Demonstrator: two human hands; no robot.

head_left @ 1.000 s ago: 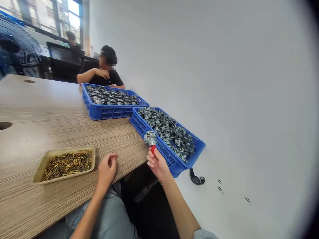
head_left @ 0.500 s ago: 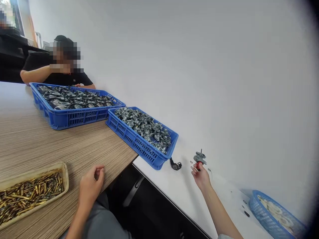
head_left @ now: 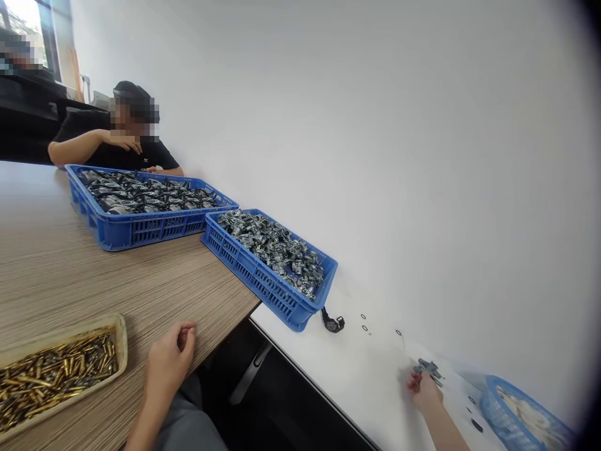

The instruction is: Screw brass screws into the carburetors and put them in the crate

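Observation:
My right hand point(head_left: 425, 389) is low over the white surface at the right, its fingers closed on a grey cast-metal part point(head_left: 428, 369) that looks like a carburetor body. Its underside is hidden by the fingers. My left hand point(head_left: 169, 354) rests at the edge of the wood-grain table point(head_left: 188, 282), fingers curled in and thumb close to them, with nothing visible in them. To its left stands a cream tray point(head_left: 123, 344) of small brass pieces point(head_left: 61, 373).
A blue crate point(head_left: 263, 285) of similar grey castings juts over the table corner, beside a larger blue crate point(head_left: 117, 235) of darker parts. A black wristwatch point(head_left: 332, 322), several small rings and a blue basket point(head_left: 504, 413) lie on the white surface. A person point(head_left: 117, 144) sits opposite.
My right hand has moved right and down with the grey part, closer to the blue basket. The red piece seen under the part is no longer visible. My left hand stays put.

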